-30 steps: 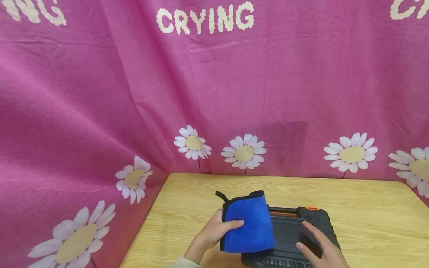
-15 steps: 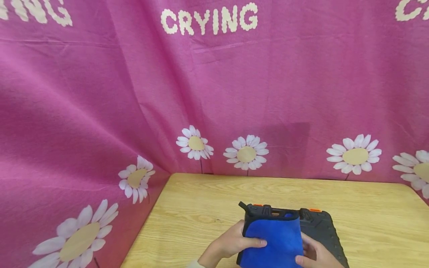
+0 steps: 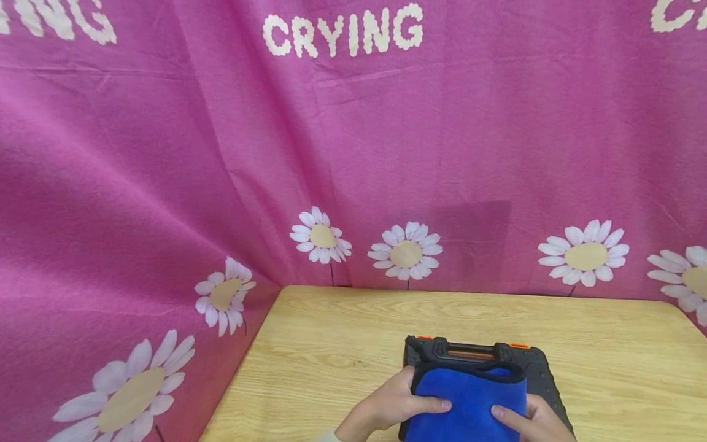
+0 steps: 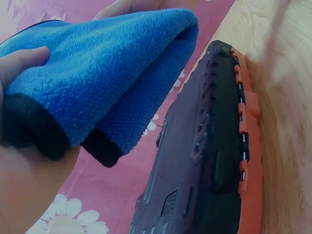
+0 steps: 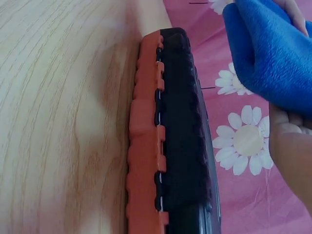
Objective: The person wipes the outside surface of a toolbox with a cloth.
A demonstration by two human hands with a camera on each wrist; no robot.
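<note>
A folded blue cloth (image 3: 469, 405) with black edging is held up between both hands, over a black and orange plastic case (image 3: 544, 380). My left hand (image 3: 389, 402) grips the cloth's left side, thumb lying on the front face. On the opposite side my right hand (image 3: 538, 420) pinches it, thumb in front and the other fingers behind. In the left wrist view, the cloth (image 4: 112, 68) hangs in folds, apart from the case (image 4: 185, 146). The right wrist view shows the cloth (image 5: 273, 58) above the right hand (image 5: 295, 151). The case lies flat, its handle away from me.
The case rests on a light wooden table (image 3: 320, 344). Behind and to the left hangs a pink curtain (image 3: 469, 135) with daisies and lettering, meeting the table's far and left edges.
The left hand has moved the cloth rightward over the case. My right hand, earlier apart above the case, has taken hold of the cloth's right side.
</note>
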